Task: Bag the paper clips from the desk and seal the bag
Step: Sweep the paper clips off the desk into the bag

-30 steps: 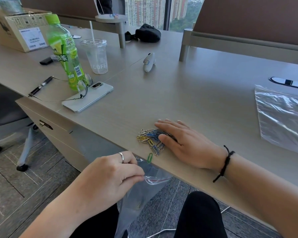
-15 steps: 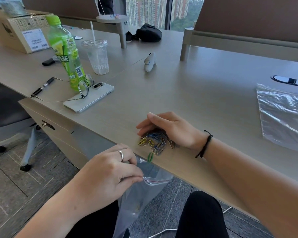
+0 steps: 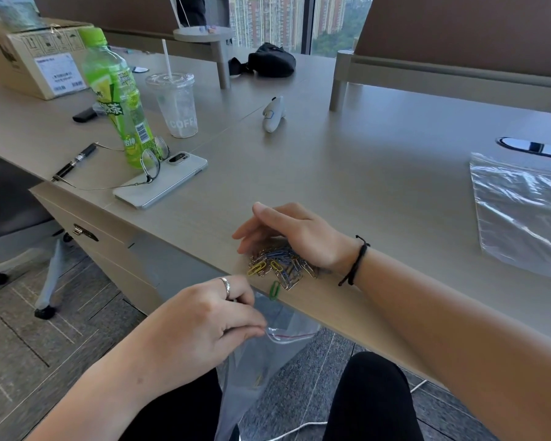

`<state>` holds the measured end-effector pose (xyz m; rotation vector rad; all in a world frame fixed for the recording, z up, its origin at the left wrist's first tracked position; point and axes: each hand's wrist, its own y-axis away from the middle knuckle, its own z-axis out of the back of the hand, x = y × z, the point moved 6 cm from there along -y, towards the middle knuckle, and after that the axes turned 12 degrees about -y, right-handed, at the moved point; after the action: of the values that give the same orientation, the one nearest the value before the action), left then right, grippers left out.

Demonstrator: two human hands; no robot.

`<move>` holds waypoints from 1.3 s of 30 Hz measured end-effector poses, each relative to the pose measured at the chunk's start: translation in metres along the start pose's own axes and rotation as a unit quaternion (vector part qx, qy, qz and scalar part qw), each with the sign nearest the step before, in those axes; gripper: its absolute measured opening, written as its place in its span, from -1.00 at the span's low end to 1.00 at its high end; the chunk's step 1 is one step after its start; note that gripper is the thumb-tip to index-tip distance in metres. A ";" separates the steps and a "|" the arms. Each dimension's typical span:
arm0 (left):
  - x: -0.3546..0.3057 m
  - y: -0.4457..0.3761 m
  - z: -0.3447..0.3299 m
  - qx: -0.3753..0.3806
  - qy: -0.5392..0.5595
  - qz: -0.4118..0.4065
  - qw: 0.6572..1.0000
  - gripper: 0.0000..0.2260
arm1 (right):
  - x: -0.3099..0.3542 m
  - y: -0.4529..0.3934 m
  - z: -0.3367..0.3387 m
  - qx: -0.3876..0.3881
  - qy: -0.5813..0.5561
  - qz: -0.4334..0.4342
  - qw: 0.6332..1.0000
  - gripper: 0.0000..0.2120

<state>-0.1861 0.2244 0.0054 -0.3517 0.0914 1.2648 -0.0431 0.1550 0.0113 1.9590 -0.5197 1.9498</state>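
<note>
1. Right hand [image 3: 295,232] is arched over the pile of paper clips [image 3: 279,265] near the front edge of the counter [image 3: 379,186], fingers curled and loosely spread, fingertips down at the far side of the heap. It cups the clips but grips none of them.
2. The clips are a tangle of yellow, blue and silver, half tucked under the palm. One green paper clip [image 3: 274,290] lies apart from the rest, right at the lip of the counter.
3. Left hand [image 3: 201,326] is below the counter edge, thumb and fingers pressed together, pinching the rim of the clear zip bag [image 3: 268,358]. The bag hangs down between the knees with its mouth held open just under the green clip.
4. A few clips seem to sit low in the bag already, though the plastic blurs them.
5. Off to the right, well apart, a second clear bag [image 3: 522,214] lies flat on the counter.
6. Far left: a green bottle [image 3: 116,97], a plastic cup [image 3: 175,103], a phone [image 3: 163,181] with glasses [image 3: 151,160] resting on it.
</note>
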 end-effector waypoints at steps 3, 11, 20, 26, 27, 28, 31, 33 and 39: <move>0.000 0.000 0.000 -0.002 0.006 0.002 1.000 -0.81 | -0.001 0.001 -0.008 0.025 -0.015 -0.017 0.999 -0.46; -0.001 0.001 0.001 -0.014 0.001 0.001 1.000 -0.83 | 0.000 0.007 -0.018 0.048 -0.084 -0.038 0.995 -0.42; -0.001 0.004 0.002 -0.013 0.007 0.002 1.000 -0.83 | -0.004 0.034 0.031 -0.106 0.056 -0.003 0.993 -0.52; 0.000 0.001 0.003 -0.015 0.000 0.000 1.000 -0.83 | -0.007 0.038 -0.003 0.065 0.317 0.023 0.946 -0.63; 0.000 0.001 0.003 -0.014 0.002 0.001 1.000 -0.83 | -0.007 0.037 -0.009 0.086 0.348 0.028 0.933 -0.66; 0.000 0.002 0.002 -0.014 0.003 0.002 1.000 -0.83 | -0.007 0.037 -0.013 0.101 0.363 0.029 0.926 -0.68; 0.001 0.003 0.004 -0.019 0.002 0.006 1.000 -0.83 | -0.009 0.040 -0.013 0.119 0.356 0.027 0.927 -0.70; 0.001 0.003 0.005 -0.025 0.007 0.008 1.000 -0.81 | -0.009 0.043 -0.010 0.123 0.338 0.029 0.933 -0.72; -0.001 0.000 0.003 -0.025 0.018 0.002 1.000 -0.82 | -0.009 0.054 -0.004 0.115 0.270 0.016 0.956 -0.70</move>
<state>-0.1866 0.2242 0.0089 -0.4183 0.0915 1.2657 -0.0719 0.1097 0.0007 1.4294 -0.1840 2.5269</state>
